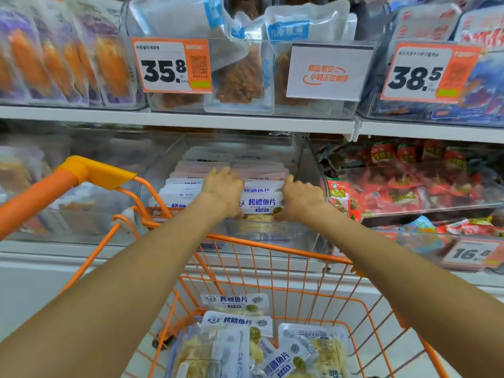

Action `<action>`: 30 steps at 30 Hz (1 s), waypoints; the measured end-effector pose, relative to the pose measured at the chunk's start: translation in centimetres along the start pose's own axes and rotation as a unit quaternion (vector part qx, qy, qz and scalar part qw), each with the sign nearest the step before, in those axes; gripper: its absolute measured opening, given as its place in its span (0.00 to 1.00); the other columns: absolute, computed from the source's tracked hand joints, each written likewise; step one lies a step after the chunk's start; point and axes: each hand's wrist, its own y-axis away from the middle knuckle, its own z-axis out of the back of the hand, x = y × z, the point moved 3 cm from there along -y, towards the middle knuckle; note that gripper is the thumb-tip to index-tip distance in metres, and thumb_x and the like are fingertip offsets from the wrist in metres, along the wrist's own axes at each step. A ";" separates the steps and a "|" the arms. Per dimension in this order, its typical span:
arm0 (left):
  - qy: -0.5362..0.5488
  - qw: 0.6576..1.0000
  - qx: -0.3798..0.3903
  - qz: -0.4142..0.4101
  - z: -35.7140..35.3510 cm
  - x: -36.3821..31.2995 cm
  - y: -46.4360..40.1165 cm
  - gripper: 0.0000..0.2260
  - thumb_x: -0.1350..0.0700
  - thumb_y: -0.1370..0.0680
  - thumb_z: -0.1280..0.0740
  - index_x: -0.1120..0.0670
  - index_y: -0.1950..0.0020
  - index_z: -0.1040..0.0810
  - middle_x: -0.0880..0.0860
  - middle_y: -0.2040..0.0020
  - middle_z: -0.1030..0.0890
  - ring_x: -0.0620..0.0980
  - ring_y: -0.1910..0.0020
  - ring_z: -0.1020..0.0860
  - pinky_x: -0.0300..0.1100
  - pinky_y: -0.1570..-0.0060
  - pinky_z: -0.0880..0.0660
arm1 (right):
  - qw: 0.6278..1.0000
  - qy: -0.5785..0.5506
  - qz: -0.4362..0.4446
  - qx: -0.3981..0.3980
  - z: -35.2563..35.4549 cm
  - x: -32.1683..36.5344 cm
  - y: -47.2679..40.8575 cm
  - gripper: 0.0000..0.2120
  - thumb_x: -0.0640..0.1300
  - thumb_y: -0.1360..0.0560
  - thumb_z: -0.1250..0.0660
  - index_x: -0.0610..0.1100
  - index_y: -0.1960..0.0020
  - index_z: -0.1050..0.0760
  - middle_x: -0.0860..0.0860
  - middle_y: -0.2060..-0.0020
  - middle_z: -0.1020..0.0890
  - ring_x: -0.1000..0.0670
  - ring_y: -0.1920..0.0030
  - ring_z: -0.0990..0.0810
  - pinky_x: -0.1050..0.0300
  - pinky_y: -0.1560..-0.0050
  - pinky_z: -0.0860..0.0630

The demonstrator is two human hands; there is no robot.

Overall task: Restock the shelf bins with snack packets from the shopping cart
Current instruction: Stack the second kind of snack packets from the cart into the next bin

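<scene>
An orange cart (245, 268) stood between the person and the shelves, its handle (90, 170) rising at the left and its wire rim crossing just below the clear bin (272, 233). More packets (237, 320) of the white-and-blue kind lay loose in the cart's basket. On the upper shelf sat purple bags (54, 55), then a 35.8 tag (171, 65), pale pouches (240, 77), a white sign (328, 70) and a 38.5 tag (428, 72). To the right of the clear bin, another bin held red packets (409, 184), with a 16.8 tag (469, 253) below.

Both arms reached forward over the cart into the clear bin, which held rows of packets standing on edge. The left hand (222, 190) had its back to the camera, fingers curled down over the tops of the rows, at the left edge of the front packet (260, 203). The right hand (298, 196) gripped that packet's right edge, thumb at its lower corner. The packet stood upright at the front of the bin between both hands.
</scene>
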 end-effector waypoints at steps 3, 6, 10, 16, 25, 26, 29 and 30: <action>-0.020 1.000 0.021 -0.003 -0.5 -0.3 0.0 0.28 0.45 0.24 0.33 0.55 0.28 0.35 0.56 0.29 0.33 0.54 0.28 0.38 0.50 0.33 0.39 | 0.994 -0.088 -0.034 0.047 -0.6 0.4 -0.1 0.40 0.51 0.29 0.28 0.33 0.29 0.46 0.41 0.37 0.27 0.39 0.36 0.27 0.50 0.44 0.28; -0.030 0.999 0.017 0.009 -0.4 -0.7 -0.4 0.24 0.51 0.24 0.32 0.55 0.30 0.32 0.55 0.31 0.31 0.54 0.29 0.36 0.50 0.32 0.39 | 0.980 -0.162 -0.087 0.077 -1.2 0.4 -0.5 0.36 0.46 0.28 0.28 0.32 0.31 0.43 0.40 0.37 0.29 0.40 0.37 0.27 0.53 0.49 0.29; 0.002 0.999 -0.015 0.044 0.4 -0.6 -0.4 0.23 0.55 0.27 0.31 0.53 0.33 0.30 0.54 0.35 0.26 0.54 0.34 0.30 0.49 0.33 0.37 | 0.970 -0.204 -0.116 0.064 -1.4 -0.3 -0.5 0.32 0.44 0.30 0.26 0.34 0.35 0.39 0.42 0.41 0.27 0.41 0.41 0.24 0.54 0.50 0.25; 0.027 0.997 -0.018 0.066 0.4 -0.5 -0.1 0.24 0.54 0.28 0.29 0.54 0.34 0.31 0.54 0.37 0.26 0.54 0.36 0.28 0.47 0.38 0.33 | 0.966 -0.229 -0.115 0.031 -1.7 -0.2 0.1 0.32 0.43 0.29 0.27 0.35 0.34 0.42 0.41 0.39 0.27 0.39 0.39 0.26 0.51 0.52 0.28; 0.028 0.996 -0.013 0.084 0.8 -0.8 0.5 0.24 0.51 0.27 0.29 0.52 0.34 0.31 0.52 0.39 0.24 0.53 0.39 0.25 0.45 0.42 0.31 | 0.961 -0.239 -0.111 0.085 -1.6 -0.2 0.8 0.37 0.48 0.27 0.28 0.34 0.30 0.47 0.41 0.36 0.30 0.40 0.36 0.28 0.51 0.46 0.27; 0.033 0.996 -0.016 0.087 1.0 -0.8 0.6 0.24 0.50 0.27 0.28 0.52 0.34 0.30 0.52 0.39 0.24 0.53 0.39 0.25 0.44 0.43 0.30 | 0.962 -0.235 -0.108 0.093 -1.5 -0.1 1.0 0.38 0.50 0.26 0.29 0.34 0.30 0.47 0.40 0.35 0.30 0.40 0.35 0.28 0.51 0.46 0.28; 0.048 0.994 -0.023 0.094 1.5 -0.5 1.2 0.24 0.48 0.28 0.28 0.51 0.34 0.30 0.52 0.39 0.23 0.53 0.39 0.25 0.44 0.44 0.30 | 0.968 -0.216 -0.101 0.083 -0.4 -0.2 1.6 0.38 0.50 0.26 0.30 0.34 0.29 0.47 0.40 0.36 0.30 0.39 0.37 0.27 0.52 0.50 0.29; 0.060 0.993 -0.023 0.098 1.7 -0.3 1.5 0.24 0.48 0.28 0.28 0.51 0.34 0.30 0.52 0.39 0.23 0.54 0.38 0.26 0.44 0.44 0.30 | 0.970 -0.212 -0.097 0.072 0.1 -0.3 2.0 0.37 0.49 0.27 0.29 0.35 0.29 0.46 0.40 0.37 0.29 0.39 0.37 0.27 0.52 0.51 0.29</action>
